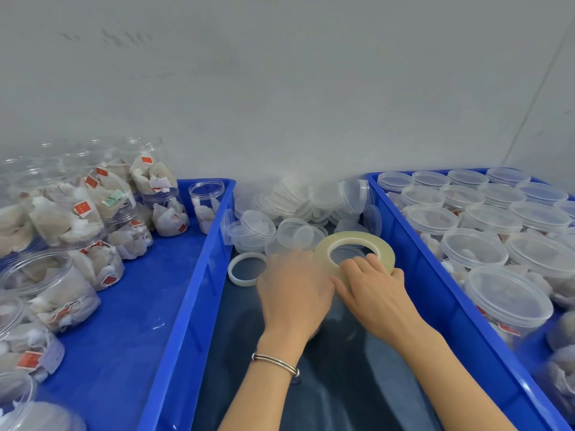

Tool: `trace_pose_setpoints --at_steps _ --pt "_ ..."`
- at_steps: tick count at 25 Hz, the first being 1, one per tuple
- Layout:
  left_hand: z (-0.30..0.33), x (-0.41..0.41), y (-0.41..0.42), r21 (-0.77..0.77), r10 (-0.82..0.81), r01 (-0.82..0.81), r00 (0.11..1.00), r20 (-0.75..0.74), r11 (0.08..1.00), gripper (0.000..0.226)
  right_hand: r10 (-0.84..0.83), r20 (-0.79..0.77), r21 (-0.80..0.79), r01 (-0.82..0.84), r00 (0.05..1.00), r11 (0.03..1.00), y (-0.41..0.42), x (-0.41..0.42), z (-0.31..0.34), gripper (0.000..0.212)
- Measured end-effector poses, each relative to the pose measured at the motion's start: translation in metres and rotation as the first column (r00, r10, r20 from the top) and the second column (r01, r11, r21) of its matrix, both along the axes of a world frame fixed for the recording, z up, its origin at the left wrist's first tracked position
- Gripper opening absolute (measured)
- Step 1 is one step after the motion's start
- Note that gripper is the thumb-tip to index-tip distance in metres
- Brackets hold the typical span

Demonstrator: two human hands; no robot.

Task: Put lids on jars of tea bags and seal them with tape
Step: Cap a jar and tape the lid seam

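Two blue crates flanking a dark surface

A dark surface is seen lower centre; loose clear lids and a thin tape ring are laid on it, between blue crates at left and right.

Head camera looking forward and down, close over the worktop

One wide-angle view is sitting at the person's head, facing a pale wall and tilting down at both forearms, which are reaching in from the bottom edge. The left hand and right hand are lying near the centre, close to the lens; blue bins are bending outward along both sides.
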State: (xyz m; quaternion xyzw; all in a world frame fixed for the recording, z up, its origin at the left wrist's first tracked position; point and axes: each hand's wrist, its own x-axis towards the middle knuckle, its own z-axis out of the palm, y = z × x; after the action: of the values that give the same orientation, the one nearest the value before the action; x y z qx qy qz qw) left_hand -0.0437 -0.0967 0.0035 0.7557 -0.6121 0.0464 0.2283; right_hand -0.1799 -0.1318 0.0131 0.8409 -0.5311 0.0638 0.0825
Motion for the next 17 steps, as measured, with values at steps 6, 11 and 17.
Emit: trace_pose_setpoints --at_steps 6,11,17 --pt "-0.001 0.005 -0.005 0.027 -0.036 0.036 0.999 -0.018 0.999 0.049 -0.091 0.014 -0.1 0.092 0.996 0.991 0.017 0.008 0.0 0.047" --pt "0.0 0.003 -0.005 0.019 -0.067 0.068 0.996 -0.054 0.998 0.044 -0.142 0.096 0.007 0.142 0.985 0.99 0.026 0.011 0.007 0.04" --pt "0.03 0.045 -0.031 0.134 0.146 -0.102 0.916 -0.375 0.986 0.022 -0.073 0.334 0.033 0.066 0.94 0.997 0.053 -0.014 0.002 0.049"
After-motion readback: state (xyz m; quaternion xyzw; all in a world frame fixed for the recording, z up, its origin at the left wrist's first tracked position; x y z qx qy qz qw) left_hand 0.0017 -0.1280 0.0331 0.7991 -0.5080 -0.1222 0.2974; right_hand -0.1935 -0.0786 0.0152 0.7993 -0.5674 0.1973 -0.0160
